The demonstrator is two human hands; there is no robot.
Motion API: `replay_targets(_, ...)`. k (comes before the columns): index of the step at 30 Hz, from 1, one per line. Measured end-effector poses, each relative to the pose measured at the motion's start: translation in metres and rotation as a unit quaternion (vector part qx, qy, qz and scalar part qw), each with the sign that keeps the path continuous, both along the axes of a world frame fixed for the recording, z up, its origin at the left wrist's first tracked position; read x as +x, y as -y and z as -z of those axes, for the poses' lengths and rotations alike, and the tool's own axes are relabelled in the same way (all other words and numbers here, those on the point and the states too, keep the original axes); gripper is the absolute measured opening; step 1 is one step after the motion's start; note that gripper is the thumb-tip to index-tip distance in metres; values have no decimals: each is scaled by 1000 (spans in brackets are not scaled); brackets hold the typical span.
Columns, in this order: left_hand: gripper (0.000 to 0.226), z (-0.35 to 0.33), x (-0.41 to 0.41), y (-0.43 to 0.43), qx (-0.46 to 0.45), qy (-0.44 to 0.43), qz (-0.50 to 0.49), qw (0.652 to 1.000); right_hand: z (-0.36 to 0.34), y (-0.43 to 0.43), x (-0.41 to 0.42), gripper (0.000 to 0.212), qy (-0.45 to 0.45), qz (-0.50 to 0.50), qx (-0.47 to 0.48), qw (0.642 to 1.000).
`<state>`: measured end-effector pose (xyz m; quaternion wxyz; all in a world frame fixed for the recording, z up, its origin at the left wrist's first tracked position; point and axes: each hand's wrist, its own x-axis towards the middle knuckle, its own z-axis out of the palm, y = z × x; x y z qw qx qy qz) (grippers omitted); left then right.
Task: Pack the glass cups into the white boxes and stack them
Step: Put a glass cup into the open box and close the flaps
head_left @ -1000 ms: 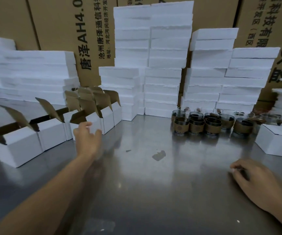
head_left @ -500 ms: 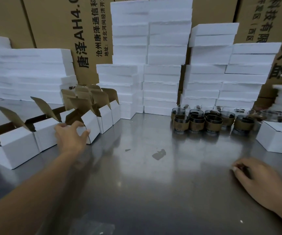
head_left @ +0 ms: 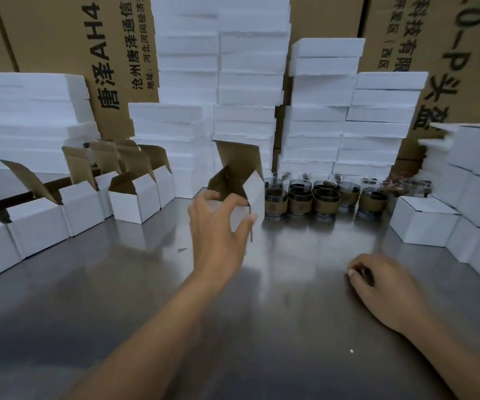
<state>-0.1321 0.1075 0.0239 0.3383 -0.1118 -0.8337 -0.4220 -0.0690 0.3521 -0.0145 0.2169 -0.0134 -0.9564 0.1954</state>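
While your left hand (head_left: 218,232) grips an open white box (head_left: 254,194) at 12 o'clock, the glass cups (head_left: 299,197) sit unpacked at 1 o'clock. Your right hand (head_left: 386,287) rests loosely curled and empty, near the closed boxes (head_left: 423,223) stacked at 3 o'clock.

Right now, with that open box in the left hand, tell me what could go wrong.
1. The left hand holds the open box right beside the cups; a swing to the right could knock over the crowded front row.
2. Only the fingertips seem to pinch the box, at one end, so it may slip or tilt.
3. The raised flap could catch a cup rim as the box moves.
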Motion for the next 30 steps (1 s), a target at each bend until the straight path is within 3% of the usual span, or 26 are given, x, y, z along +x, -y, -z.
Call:
replay_targets(6,15,31,18,-56,-55,14,16,998,3,-6,-2,7,1,12,21,1000)
replay_targets(11,32,37,13,-56,-144,14,11,989,6,-9,-6,7,17,15,28,999)
replay_targets(22,37,33,13,-57,-270,-120,42,954,5,-10,-30,15,14,14,50,999)
replay_targets(25,40,32,13,-57,-280,-131,49,950,-4,-12,-58,18,54,37,2,998)
replay_targets(30,39,33,12,-55,-279,-150,65,946,-21,-25,-118,35,34,72,-194,978)
